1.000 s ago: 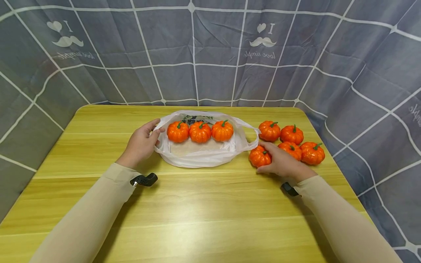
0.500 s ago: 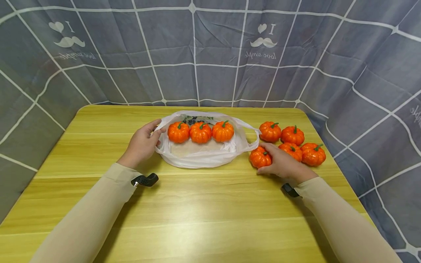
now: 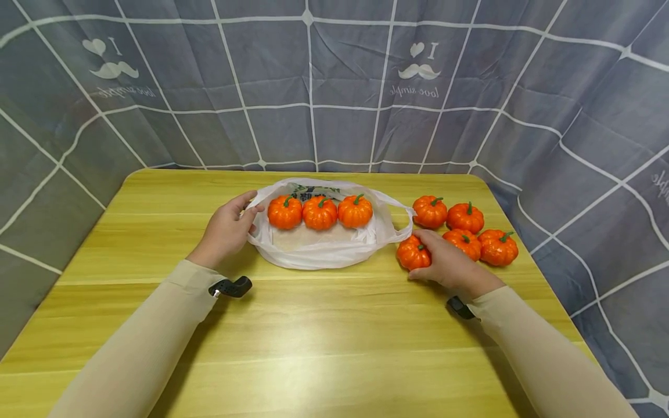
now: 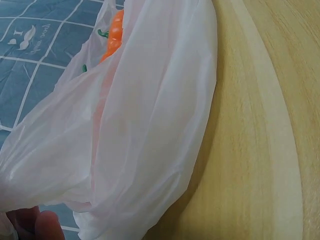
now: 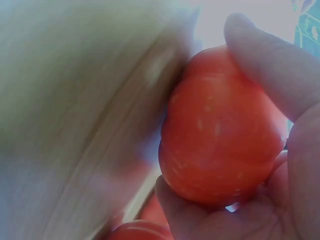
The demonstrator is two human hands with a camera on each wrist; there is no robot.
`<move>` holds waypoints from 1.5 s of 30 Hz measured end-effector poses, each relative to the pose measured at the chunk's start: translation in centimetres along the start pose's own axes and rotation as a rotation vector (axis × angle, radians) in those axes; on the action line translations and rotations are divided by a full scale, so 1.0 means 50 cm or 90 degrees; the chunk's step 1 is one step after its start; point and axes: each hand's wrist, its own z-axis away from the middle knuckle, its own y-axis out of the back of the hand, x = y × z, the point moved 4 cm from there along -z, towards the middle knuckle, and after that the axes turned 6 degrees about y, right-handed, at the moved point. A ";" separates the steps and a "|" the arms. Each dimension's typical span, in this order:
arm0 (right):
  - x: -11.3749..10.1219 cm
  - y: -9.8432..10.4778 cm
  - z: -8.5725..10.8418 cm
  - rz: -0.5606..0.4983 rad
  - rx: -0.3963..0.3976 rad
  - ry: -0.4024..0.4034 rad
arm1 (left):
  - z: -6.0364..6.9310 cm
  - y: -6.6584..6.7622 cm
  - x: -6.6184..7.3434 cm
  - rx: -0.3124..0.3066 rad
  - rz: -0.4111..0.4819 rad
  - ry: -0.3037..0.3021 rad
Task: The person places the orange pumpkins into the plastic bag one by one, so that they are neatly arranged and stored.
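A white plastic bag [image 3: 319,259] lies spread open on the table, with three small orange pumpkins in a row inside it, the middle one [image 3: 320,213] between the other two. My left hand [image 3: 223,231] pinches the bag's left edge; in the left wrist view, fingertips [image 4: 48,226] show under the gathered plastic [image 4: 155,120]. To the right of the bag, my right hand [image 3: 450,262] grips another small pumpkin [image 3: 410,253], its thumb and fingers around the sides. This pumpkin [image 5: 222,130] fills the middle of the right wrist view.
Several more pumpkins, among them a rear one [image 3: 430,211] and a right one [image 3: 498,248], stand behind and beside my right hand. The bag's right handle loop [image 3: 405,220] reaches toward them. A grey checked curtain [image 3: 345,81] hangs behind the wooden table [image 3: 324,337].
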 end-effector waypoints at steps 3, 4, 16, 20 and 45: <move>-0.008 -0.002 0.000 0.038 -0.001 0.013 | 0.001 0.002 -0.002 -0.001 0.001 0.004; -0.011 -0.001 0.000 0.055 -0.002 0.018 | 0.001 0.003 -0.002 0.000 0.001 0.004; -0.119 0.056 0.016 0.136 0.033 0.069 | 0.002 0.004 -0.001 -0.001 0.011 0.004; -0.178 0.079 0.009 0.133 0.093 0.124 | 0.000 0.003 -0.001 0.000 0.009 -0.002; -0.363 -0.128 -0.239 0.124 0.002 0.193 | 0.010 0.011 -0.007 0.006 -0.003 -0.005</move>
